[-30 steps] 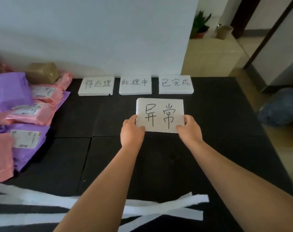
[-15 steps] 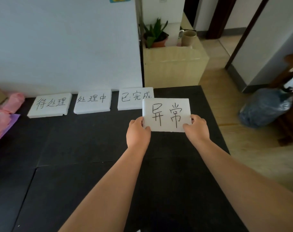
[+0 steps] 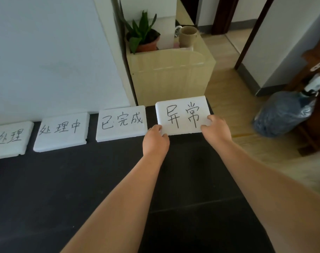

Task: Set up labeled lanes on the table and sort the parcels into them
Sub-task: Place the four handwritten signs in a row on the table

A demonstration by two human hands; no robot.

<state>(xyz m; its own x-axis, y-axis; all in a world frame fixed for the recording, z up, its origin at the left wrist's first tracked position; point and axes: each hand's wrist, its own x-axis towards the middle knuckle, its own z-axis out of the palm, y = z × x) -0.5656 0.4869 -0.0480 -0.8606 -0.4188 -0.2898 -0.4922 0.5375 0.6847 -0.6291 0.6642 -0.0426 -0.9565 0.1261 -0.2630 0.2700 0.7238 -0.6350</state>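
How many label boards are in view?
4 label boards: three by the wall, leftmost cropped; the fourth, rightmost, in left hand and right hand. Others may be off-frame.

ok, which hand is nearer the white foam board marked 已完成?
Left. The left hand pinches the near-left corner of the held white foam 异常 board, right beside the white foam 已完成 board. The right hand grips the opposite corner, farther off.
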